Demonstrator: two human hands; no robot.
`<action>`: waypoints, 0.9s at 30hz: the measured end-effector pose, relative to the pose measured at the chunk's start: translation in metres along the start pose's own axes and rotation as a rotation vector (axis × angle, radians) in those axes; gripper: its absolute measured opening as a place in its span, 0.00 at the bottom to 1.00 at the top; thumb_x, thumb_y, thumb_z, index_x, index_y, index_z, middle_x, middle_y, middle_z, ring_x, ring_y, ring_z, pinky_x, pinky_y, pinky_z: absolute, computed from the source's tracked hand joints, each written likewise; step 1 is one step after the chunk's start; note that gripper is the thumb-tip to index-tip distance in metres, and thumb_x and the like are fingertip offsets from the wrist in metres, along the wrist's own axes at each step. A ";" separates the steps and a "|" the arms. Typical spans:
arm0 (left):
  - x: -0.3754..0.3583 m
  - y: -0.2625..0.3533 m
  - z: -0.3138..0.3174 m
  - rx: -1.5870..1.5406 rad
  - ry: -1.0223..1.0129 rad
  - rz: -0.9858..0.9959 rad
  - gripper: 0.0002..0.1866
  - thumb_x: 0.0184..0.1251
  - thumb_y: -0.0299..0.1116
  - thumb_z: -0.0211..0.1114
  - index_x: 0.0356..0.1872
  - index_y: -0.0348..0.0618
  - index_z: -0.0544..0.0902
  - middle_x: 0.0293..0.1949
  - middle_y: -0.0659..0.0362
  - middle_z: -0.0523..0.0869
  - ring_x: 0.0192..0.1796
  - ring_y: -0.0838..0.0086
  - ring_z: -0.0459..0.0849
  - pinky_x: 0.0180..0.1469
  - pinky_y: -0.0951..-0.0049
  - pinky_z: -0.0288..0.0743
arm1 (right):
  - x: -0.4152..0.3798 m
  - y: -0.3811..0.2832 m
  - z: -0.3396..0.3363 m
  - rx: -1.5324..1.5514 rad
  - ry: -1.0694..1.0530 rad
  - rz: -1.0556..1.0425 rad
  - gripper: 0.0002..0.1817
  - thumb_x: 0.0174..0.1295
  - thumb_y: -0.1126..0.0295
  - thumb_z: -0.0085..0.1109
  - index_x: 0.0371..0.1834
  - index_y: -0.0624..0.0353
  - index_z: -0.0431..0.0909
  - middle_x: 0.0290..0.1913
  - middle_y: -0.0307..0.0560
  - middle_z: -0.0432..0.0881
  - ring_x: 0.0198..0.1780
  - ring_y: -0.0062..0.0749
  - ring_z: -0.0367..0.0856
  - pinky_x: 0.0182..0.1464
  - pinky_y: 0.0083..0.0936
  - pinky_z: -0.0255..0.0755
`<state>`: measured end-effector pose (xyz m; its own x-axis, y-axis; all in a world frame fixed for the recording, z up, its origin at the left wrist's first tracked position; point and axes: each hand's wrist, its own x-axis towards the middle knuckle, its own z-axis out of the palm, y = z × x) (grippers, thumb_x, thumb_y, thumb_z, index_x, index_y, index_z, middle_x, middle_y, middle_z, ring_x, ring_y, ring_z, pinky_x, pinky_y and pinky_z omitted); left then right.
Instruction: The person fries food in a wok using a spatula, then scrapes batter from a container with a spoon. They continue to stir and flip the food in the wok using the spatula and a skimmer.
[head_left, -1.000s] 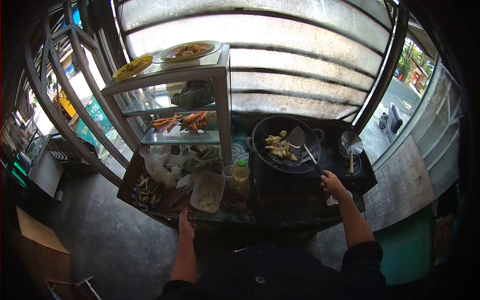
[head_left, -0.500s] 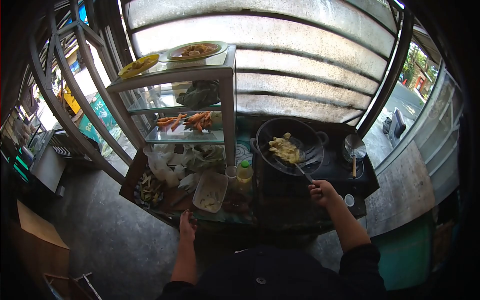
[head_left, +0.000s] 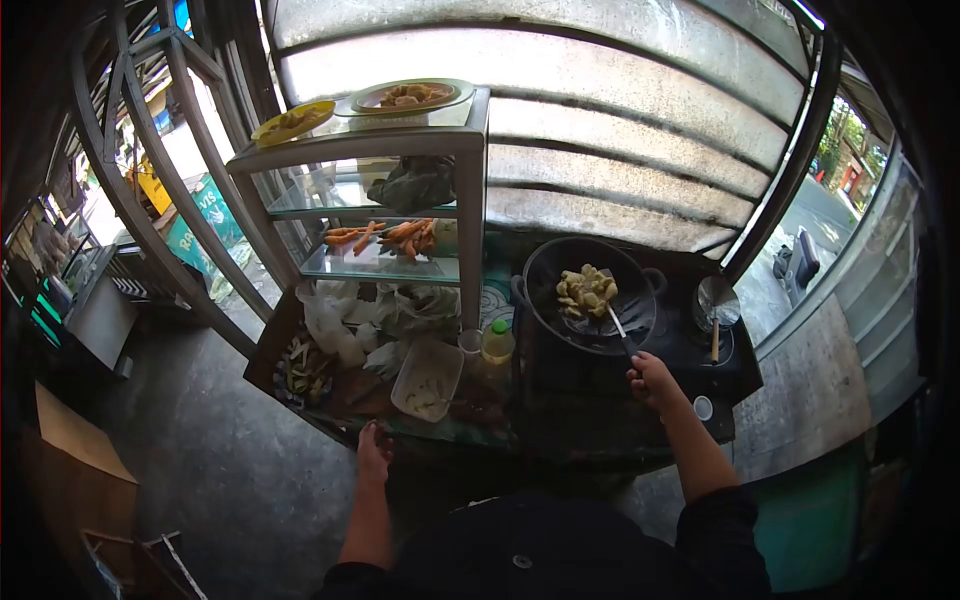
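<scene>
My right hand [head_left: 654, 382] is closed around the dark handle of a spatula [head_left: 619, 325]. The spatula's metal end reaches into a dark wok [head_left: 640, 318] on the stove, under a heap of pale yellow food pieces [head_left: 587, 291]. What the pieces are I cannot make out. My left hand [head_left: 375, 455] hovers by the counter's front edge with loosely curled fingers, somewhat apart, and nothing visible in them. Nearest to it is a white plastic tub [head_left: 428, 381] with a few scraps inside. A knife [head_left: 366, 391] lies on the counter left of the tub.
A glass display case [head_left: 474, 215] holds orange fried food [head_left: 408, 238], with plates on top. Beside the tub stand a clear cup [head_left: 469, 343] and a green-capped bottle [head_left: 497, 345]. A small pan [head_left: 717, 302] sits right of the wok. Plastic bags [head_left: 333, 325] lie at left.
The food in the wok has been gathered into a rounder heap by the spatula. My right hand has shifted slightly right and up. The whole view has swung a little.
</scene>
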<state>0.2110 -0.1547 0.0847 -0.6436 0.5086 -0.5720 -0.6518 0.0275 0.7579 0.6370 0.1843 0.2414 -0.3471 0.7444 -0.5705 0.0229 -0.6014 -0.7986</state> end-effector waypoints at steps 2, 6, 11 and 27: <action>0.001 -0.003 0.001 0.006 -0.005 -0.011 0.14 0.67 0.46 0.54 0.52 0.61 0.72 0.44 0.70 0.76 0.36 0.77 0.74 0.33 0.75 0.64 | -0.004 0.002 -0.010 -0.079 0.040 -0.032 0.09 0.67 0.67 0.44 0.49 0.53 0.64 0.22 0.35 0.67 0.16 0.14 0.60 0.15 0.11 0.55; 0.005 -0.002 0.015 0.025 -0.024 -0.020 0.14 0.67 0.46 0.54 0.52 0.62 0.72 0.44 0.71 0.76 0.36 0.77 0.74 0.32 0.76 0.64 | -0.013 -0.007 -0.018 -0.300 0.053 -0.136 0.19 0.66 0.67 0.45 0.60 0.55 0.62 0.22 0.35 0.66 0.16 0.14 0.59 0.15 0.12 0.55; 0.007 0.004 0.030 0.013 -0.087 -0.008 0.14 0.67 0.46 0.53 0.52 0.62 0.72 0.45 0.72 0.76 0.35 0.79 0.74 0.32 0.77 0.65 | -0.003 -0.004 -0.050 -0.518 0.192 -0.224 0.24 0.66 0.66 0.45 0.65 0.55 0.59 0.22 0.37 0.67 0.17 0.17 0.61 0.16 0.16 0.57; 0.006 0.010 0.045 0.067 -0.103 -0.025 0.13 0.67 0.46 0.53 0.51 0.62 0.72 0.43 0.72 0.76 0.36 0.79 0.74 0.33 0.77 0.64 | 0.021 0.004 -0.013 0.595 -0.369 0.336 0.06 0.67 0.66 0.45 0.37 0.53 0.60 0.25 0.37 0.69 0.15 0.12 0.59 0.14 0.10 0.48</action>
<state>0.2191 -0.1127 0.1026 -0.5806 0.5928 -0.5581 -0.6363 0.0972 0.7653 0.6421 0.2016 0.2231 -0.7028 0.4123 -0.5797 -0.2885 -0.9101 -0.2975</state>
